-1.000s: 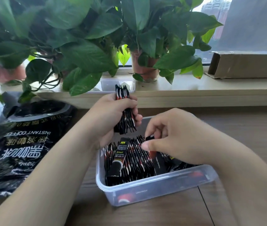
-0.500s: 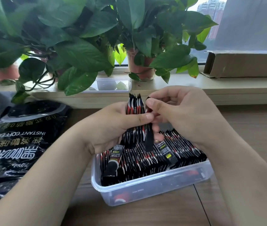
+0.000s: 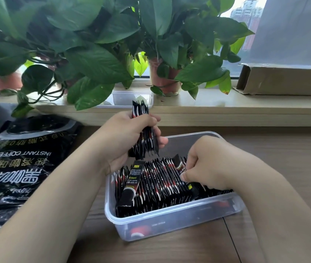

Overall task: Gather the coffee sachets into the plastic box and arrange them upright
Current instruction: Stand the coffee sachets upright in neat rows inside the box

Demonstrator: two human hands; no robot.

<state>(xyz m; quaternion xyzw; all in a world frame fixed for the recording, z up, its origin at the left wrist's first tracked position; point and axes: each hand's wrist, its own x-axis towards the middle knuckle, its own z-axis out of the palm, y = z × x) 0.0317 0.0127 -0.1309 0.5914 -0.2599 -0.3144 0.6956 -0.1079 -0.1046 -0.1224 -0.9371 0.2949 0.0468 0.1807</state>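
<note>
A clear plastic box sits on the wooden table, packed with several black and red coffee sachets standing on edge in a row. One sachet lies flat across them at the left end. My left hand is shut on a bunch of sachets, held upright above the box's far left corner. My right hand reaches down into the box's right half, fingers pinching a sachet among the row; the sachets under it are hidden.
A large black instant coffee bag lies flat at the left. Potted plants hang over the window sill behind, with a clear lid under the leaves. A cardboard box rests on the sill at right.
My right hand has left the bunch in my left hand and dropped into the box's right half with a sachet. My left hand still holds its bunch above the box.
</note>
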